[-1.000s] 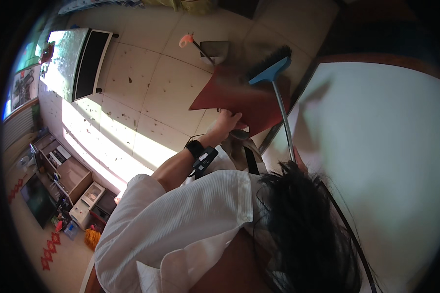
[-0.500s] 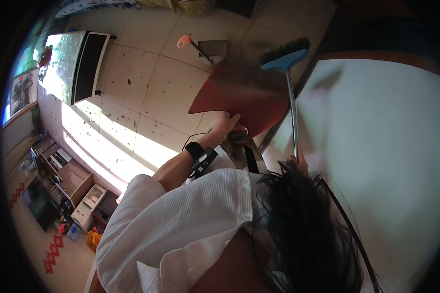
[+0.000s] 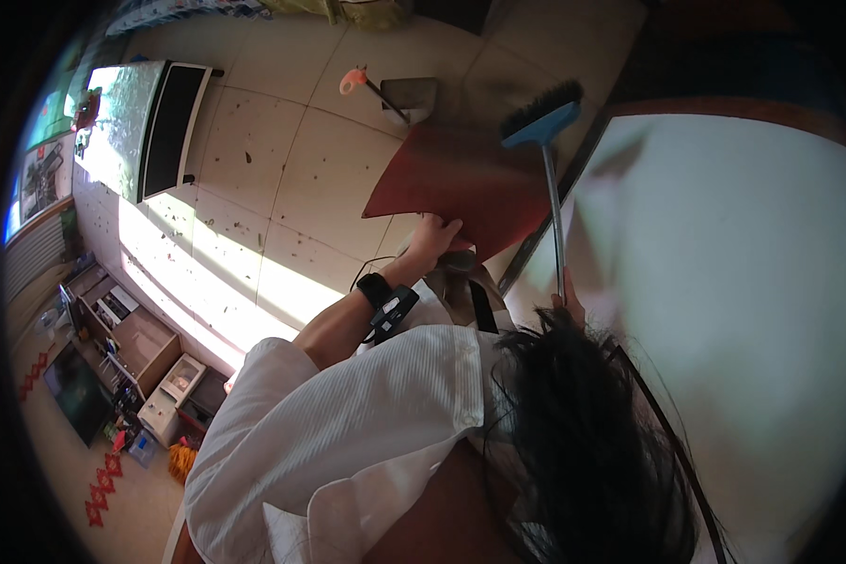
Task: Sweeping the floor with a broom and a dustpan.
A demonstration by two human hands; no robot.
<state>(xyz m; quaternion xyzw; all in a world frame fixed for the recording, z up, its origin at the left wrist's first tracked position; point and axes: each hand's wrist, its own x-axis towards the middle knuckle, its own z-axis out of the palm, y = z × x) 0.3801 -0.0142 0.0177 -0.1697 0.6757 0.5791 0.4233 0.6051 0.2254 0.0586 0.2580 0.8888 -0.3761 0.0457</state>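
Note:
My left hand (image 3: 432, 239) is closed on the near edge of a red mat (image 3: 479, 183), which is lifted and tilted in front of me. Bands with small dark devices sit on that wrist. On the right, my right hand (image 3: 571, 303), partly hidden by hair, grips the grey handle of a broom (image 3: 555, 202). The broom stands head up, its blue head and dark bristles above the mat's right far corner. Whether the bristles touch the mat I cannot tell.
Dark bits of debris lie on the tiled floor (image 3: 240, 174). Beyond the mat is a dustpan (image 3: 412, 99) with an orange-tipped handle. A low glass-topped table (image 3: 127, 127) stands far left, a cabinet (image 3: 141, 343) nearer. A white wall or door panel (image 3: 724, 282) borders my right.
The broom head has shifted slightly left and tilted, and its handle and my right hand have moved a little left. My left hand and the mat stay almost the same.

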